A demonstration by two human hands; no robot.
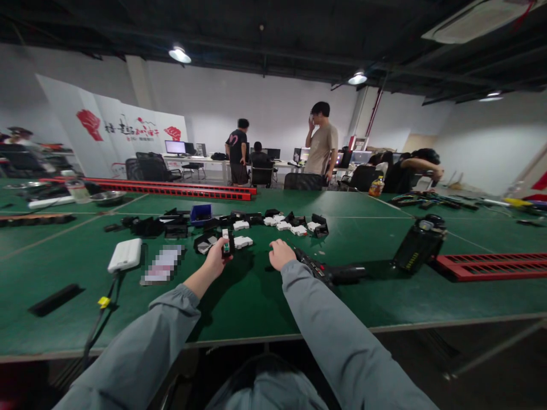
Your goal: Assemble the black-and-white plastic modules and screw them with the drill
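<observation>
My left hand [216, 259] is closed around a small black and white block-shaped part [226, 244] with a green patch, held upright above the table. My right hand [282, 254] has its fingers curled in, a little to the right of the left one; whatever is in them, if anything, is hidden. Just beside my right wrist lies a black power tool [318, 266] with a thick dark handle. Beyond both hands, several white plastic modules [243, 242] are scattered among black plastic housings [176, 230]. A blue bin [200, 214] sits among them.
On the green table [252, 307], a white power bank [125, 255] with a cable and a blurred-out phone [163, 265] lie left. A dark jug [419, 242] and red slotted rail [491, 266] stand right. Longer red rails [192, 191] lie behind. People are farther off.
</observation>
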